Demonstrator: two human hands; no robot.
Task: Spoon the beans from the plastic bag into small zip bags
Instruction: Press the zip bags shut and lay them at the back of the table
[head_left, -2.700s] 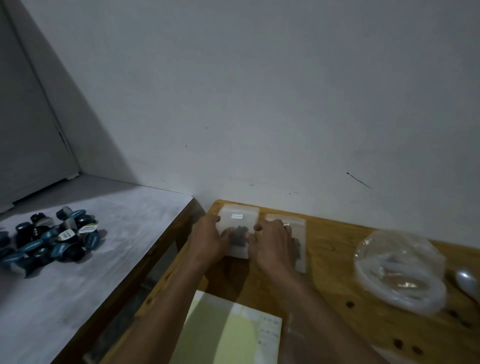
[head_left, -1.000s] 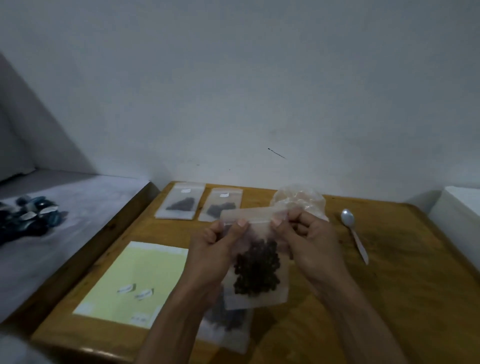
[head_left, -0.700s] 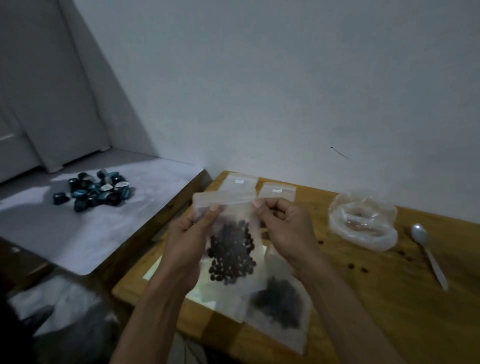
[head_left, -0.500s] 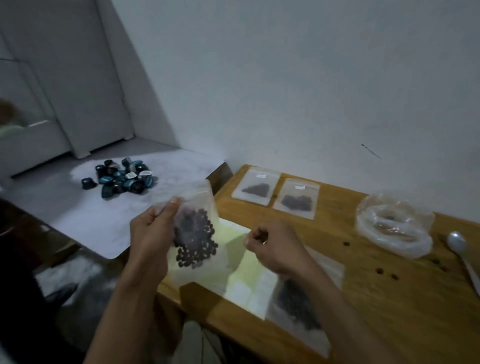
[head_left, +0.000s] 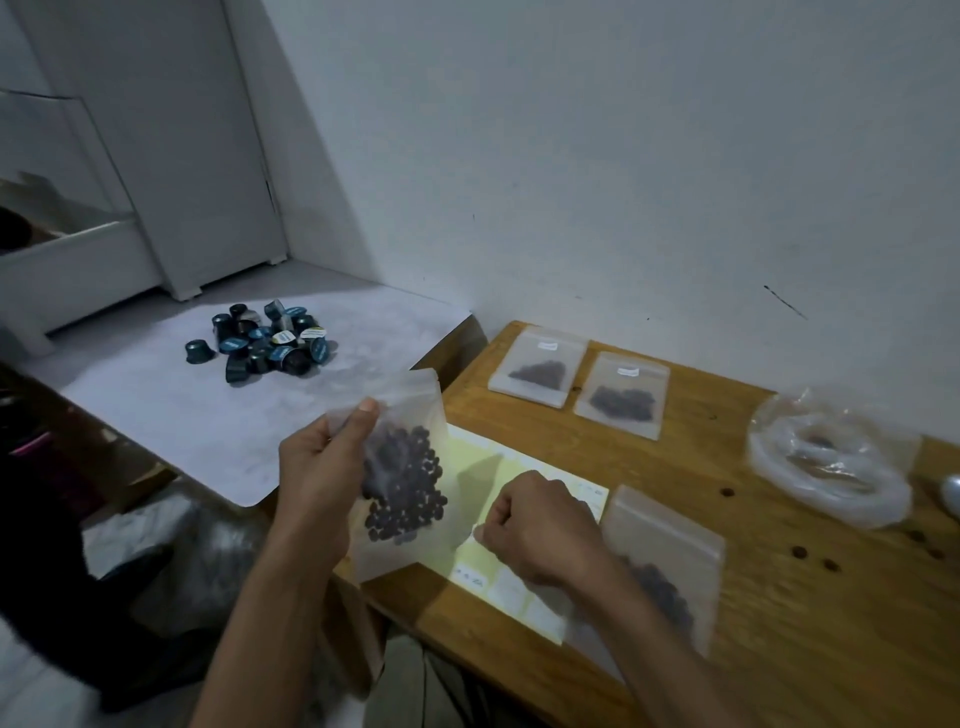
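My left hand grips a small zip bag of dark beans by its top left corner and holds it up over the table's left edge. My right hand rests fisted on the yellow label sheet, fingertips pinched at the sheet; whether a label is between them I cannot tell. Another filled zip bag lies flat just right of that hand. Two more filled bags lie side by side at the back. The crumpled clear plastic bag sits at the right, with the spoon at the frame edge.
The wooden table carries a few loose beans near the plastic bag. A lower white surface to the left holds a pile of dark blue capsules. A white wall stands close behind.
The two-handed hold on the bag's top ended; my left hand now holds it alone, off to the left. My right hand dropped onto the label sheet. The view swung left.
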